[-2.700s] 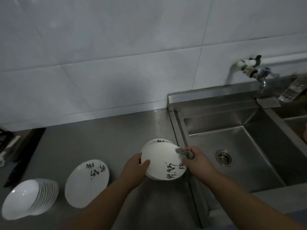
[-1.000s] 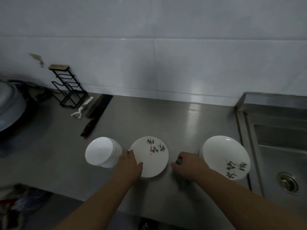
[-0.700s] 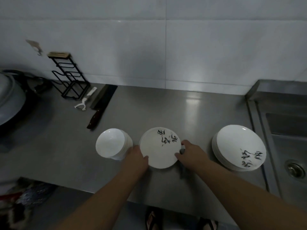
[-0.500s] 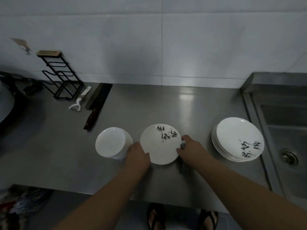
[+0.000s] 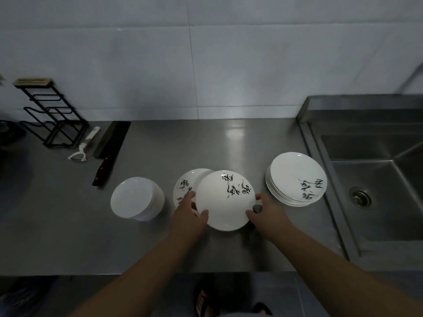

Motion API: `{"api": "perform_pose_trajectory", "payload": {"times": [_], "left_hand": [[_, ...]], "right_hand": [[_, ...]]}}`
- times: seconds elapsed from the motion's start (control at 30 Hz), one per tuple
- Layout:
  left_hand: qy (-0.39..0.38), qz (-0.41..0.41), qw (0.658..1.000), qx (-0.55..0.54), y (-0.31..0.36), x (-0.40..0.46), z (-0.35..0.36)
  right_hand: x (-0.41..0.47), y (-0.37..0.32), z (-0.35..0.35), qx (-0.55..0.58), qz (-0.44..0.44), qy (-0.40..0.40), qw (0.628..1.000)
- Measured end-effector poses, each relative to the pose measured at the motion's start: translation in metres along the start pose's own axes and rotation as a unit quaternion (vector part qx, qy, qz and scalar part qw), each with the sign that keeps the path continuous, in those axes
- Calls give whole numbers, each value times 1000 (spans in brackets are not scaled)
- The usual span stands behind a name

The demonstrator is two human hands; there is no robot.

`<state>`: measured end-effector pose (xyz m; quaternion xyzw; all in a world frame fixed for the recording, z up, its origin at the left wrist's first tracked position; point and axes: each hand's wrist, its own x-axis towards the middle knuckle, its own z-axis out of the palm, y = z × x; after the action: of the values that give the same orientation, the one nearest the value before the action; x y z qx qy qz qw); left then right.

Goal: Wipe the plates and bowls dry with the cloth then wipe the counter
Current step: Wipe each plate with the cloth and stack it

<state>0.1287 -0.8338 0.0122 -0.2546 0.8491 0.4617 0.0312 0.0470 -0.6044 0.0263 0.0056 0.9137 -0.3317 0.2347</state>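
A white plate (image 5: 225, 200) with black brush marks is raised a little over the steel counter (image 5: 229, 143). My left hand (image 5: 190, 217) grips its left rim. On the right rim, my right hand (image 5: 267, 216) holds on with a bit of grey cloth (image 5: 257, 208) showing between the fingers. A second marked plate (image 5: 184, 186) lies on the counter, partly hidden under the held one. Further marked plates are stacked (image 5: 297, 179) to the right. A stack of plain white bowls (image 5: 137, 199) stands to the left.
A sink (image 5: 375, 179) with a drain is at the right edge. A cleaver (image 5: 109, 152), a white peeler (image 5: 84, 145) and a black wire rack (image 5: 50, 115) lie at the back left. The counter's front edge runs just under my forearms.
Both hands have lifted the top marked plate and shifted it right, so a second plate now shows beneath it. The view has also moved slightly.
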Motion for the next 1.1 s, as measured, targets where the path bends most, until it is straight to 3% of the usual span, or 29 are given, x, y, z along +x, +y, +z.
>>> {"api": "perform_pose_trajectory", "payload": {"times": [0.33,0.63,0.73,0.83,0.9,1.0,1.1], "left_hand": [[-60,28,997,24,18,-61,82],[-44,40,996,67,13,-67,115],[-40,48,994,88,4,-68,117],[-25,71,988,135,-6,-69,118],[-6,108,974,200,-12,-65,119],[-12,154,951,270,-24,-61,119],[-22,201,935,292,-35,-54,119]], "right_hand": [[-38,91,-39,-33,58,-24,997],[-33,121,-51,-54,20,-41,998],[-34,125,-54,-81,7,9,997],[-38,118,-55,-49,-58,82,994],[-39,110,-52,-21,-145,54,988],[-35,108,-32,-175,-202,-81,960],[-28,114,-16,-303,-246,-58,919]]}}
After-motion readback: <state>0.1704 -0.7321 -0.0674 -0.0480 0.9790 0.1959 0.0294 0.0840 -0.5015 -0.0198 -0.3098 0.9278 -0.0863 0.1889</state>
